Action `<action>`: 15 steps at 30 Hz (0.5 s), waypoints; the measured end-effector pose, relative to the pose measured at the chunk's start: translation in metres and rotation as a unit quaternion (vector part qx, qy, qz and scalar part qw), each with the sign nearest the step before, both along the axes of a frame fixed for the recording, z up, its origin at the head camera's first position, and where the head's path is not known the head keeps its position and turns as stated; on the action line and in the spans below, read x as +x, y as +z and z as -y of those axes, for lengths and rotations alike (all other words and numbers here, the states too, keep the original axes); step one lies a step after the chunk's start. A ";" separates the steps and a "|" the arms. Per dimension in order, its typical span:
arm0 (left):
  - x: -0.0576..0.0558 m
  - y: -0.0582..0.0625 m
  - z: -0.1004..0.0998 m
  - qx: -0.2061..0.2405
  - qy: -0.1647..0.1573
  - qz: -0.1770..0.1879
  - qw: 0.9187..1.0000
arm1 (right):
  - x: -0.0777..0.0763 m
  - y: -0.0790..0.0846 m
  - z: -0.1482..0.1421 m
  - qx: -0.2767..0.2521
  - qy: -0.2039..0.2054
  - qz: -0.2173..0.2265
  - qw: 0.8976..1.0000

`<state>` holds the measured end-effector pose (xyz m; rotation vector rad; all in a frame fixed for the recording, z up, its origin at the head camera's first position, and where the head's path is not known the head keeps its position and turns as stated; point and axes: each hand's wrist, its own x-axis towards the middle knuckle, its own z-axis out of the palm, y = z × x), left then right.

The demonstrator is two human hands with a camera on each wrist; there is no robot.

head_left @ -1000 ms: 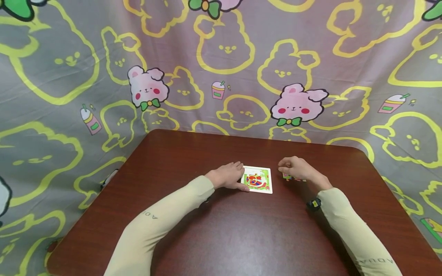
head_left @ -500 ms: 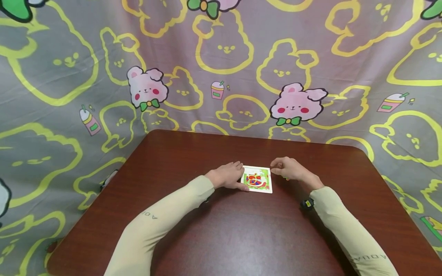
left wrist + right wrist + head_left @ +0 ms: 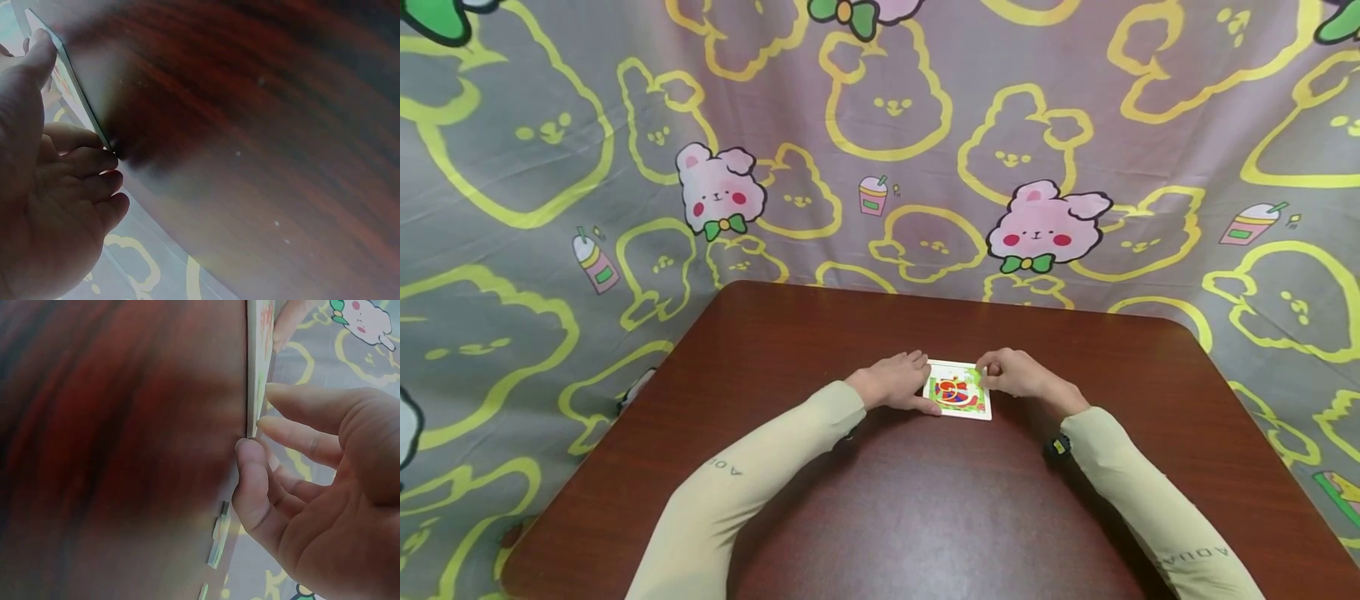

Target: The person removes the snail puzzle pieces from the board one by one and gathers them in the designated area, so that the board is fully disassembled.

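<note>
A square jigsaw puzzle board with a white border lies on the table, its picture showing red, blue and green parts and a white patch toward the far side. My left hand rests along its left edge, the thumb on the near corner and the fingers extended toward the far corner. At the far right corner my right hand pinches a small green puzzle piece close over the board. The right fingertips hide most of that piece. In the right wrist view, thumb and fingers meet the board's edge.
Loose puzzle pieces lie on the brown table beside the right hand, hidden behind it in the head view. A grey curtain with yellow outlines and pink rabbits hangs around the table's far and side edges.
My right hand has moved left from over the loose pieces to the board's far right corner, bringing a green puzzle piece with it. The left hand and the board have stayed in place.
</note>
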<state>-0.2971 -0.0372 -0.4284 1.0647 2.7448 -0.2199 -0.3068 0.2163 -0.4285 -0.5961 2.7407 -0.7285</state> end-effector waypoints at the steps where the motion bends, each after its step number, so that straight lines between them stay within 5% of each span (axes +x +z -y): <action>1: 0.000 0.000 0.000 0.001 0.000 0.001 1.000 | 0.000 0.000 0.000 0.002 0.002 0.001 1.000; 15: 0.001 0.003 0.001 0.002 0.002 0.011 1.000 | -0.003 0.004 0.004 0.033 0.029 0.013 0.999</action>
